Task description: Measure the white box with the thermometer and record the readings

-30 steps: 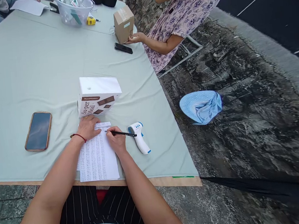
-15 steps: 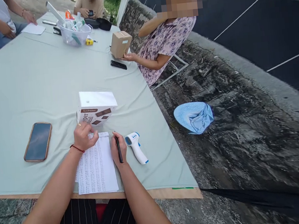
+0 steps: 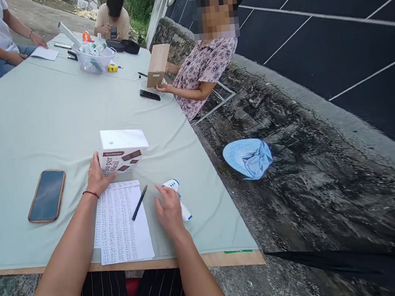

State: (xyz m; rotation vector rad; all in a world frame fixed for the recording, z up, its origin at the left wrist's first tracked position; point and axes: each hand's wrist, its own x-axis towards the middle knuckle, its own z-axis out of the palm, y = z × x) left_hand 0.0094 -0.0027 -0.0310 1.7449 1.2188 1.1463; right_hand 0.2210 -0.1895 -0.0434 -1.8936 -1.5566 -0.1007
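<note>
At the left end of a white Super Meal box [image 3: 125, 148], my left hand [image 3: 97, 177] has its fingers along the side and its thumb at the lower front edge. The box stands upright on the cloth. My right hand [image 3: 170, 206] is beside and partly over a white and blue infrared thermometer [image 3: 186, 213], fingers apart and holding nothing; whether it touches the thermometer I cannot tell. Between my hands lie sheets of paper [image 3: 121, 229] covered in small writing. A black pen [image 3: 140, 203] rests on their right side.
A phone [image 3: 47, 196] lies on the left. Across the table [image 3: 41, 121] are a basket of bottles [image 3: 94, 62], a tape measure [image 3: 113, 67] and a black object [image 3: 149, 95]. One person holds a cardboard box [image 3: 158, 64]; two others sit farther off. A blue hat [image 3: 249, 158] lies off the right edge.
My right hand has let go of the pen and moved right to the thermometer. My left hand has gone from above the papers to the white box's side. The other person has tilted the cardboard box.
</note>
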